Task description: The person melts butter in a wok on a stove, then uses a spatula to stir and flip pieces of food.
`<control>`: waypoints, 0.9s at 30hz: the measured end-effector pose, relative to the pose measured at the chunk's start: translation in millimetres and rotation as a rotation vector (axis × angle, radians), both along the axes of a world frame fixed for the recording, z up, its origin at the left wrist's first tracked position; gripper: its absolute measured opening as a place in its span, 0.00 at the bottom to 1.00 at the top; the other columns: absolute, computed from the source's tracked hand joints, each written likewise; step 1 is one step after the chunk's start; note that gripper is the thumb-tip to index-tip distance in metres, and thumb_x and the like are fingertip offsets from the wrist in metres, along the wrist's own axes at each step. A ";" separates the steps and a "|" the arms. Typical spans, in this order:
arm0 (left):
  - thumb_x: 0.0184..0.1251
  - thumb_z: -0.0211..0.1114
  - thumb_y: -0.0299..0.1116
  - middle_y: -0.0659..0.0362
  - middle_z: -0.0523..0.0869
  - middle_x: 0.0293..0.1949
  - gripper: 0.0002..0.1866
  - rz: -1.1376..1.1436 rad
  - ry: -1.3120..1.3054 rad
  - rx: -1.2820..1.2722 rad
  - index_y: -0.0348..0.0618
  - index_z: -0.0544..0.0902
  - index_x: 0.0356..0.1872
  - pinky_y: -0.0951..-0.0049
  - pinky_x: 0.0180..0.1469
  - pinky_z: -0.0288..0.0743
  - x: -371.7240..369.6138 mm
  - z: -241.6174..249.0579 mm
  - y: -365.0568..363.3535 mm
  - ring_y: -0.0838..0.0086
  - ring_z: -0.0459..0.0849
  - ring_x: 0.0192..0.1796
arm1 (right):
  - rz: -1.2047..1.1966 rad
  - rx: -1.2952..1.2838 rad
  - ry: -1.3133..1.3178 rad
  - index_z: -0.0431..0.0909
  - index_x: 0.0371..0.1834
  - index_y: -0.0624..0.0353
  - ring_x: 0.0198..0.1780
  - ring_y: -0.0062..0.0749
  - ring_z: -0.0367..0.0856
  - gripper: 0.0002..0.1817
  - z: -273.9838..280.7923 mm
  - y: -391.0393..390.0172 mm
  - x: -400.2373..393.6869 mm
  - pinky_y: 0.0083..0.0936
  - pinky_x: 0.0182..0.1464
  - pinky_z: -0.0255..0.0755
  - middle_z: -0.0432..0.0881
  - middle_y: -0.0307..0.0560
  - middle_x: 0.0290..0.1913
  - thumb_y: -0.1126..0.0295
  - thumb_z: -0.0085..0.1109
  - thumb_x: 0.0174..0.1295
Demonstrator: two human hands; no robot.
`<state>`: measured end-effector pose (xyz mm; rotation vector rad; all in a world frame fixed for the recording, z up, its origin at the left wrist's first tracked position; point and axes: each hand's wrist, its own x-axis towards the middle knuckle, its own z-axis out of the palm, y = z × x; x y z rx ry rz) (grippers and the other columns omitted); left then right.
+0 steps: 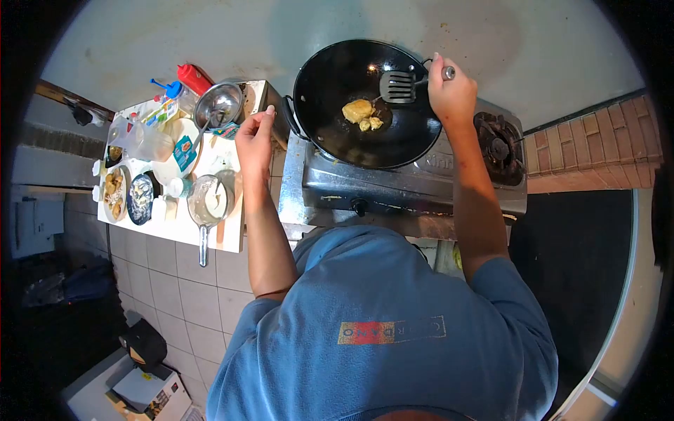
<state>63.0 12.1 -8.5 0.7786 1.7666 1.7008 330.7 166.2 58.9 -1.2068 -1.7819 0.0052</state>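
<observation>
My right hand [453, 95] is closed around the handle of a slotted spatula [398, 87], over the right rim of a black wok [337, 63]. The spatula's dark blade is inside the wok, just above and right of a golden fried piece [358, 110]. Smaller yellowish bits [371, 124] lie beside that piece on the oily wok bottom. My left hand [254, 140] is raised left of the wok's loop handle [289, 118], apart from it. Its fingers are loosely bent with the thumb stretched out, and I see nothing in them.
The wok stands on a metal gas stove [393, 186] with another burner [499, 146] at right. On the white side table [168, 235] are a metal bowl [219, 105], a saucepan [209, 203], a red squeeze bottle [194, 78], a plate of fried pieces [115, 195] and a dark bowl [142, 198].
</observation>
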 end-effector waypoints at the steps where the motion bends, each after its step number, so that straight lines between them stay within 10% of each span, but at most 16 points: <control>1: 0.61 0.65 0.39 0.67 0.80 0.27 0.13 0.000 0.003 -0.001 0.37 0.83 0.32 0.84 0.37 0.64 -0.2 0.4 -0.6 0.85 0.72 0.31 | 0.000 -0.001 0.003 0.72 0.17 0.61 0.22 0.57 0.73 0.17 -1.9 0.5 -0.6 0.43 0.26 0.67 0.72 0.56 0.17 0.62 0.53 0.61; 27: 0.62 0.64 0.42 0.72 0.75 0.23 0.12 0.002 0.010 0.016 0.44 0.82 0.29 0.84 0.32 0.59 -2.0 -7.8 3.6 0.86 0.65 0.27 | -0.013 -0.046 0.174 0.78 0.20 0.61 0.23 0.51 0.78 0.18 5.7 -15.5 -8.1 0.38 0.29 0.70 0.78 0.53 0.18 0.61 0.51 0.62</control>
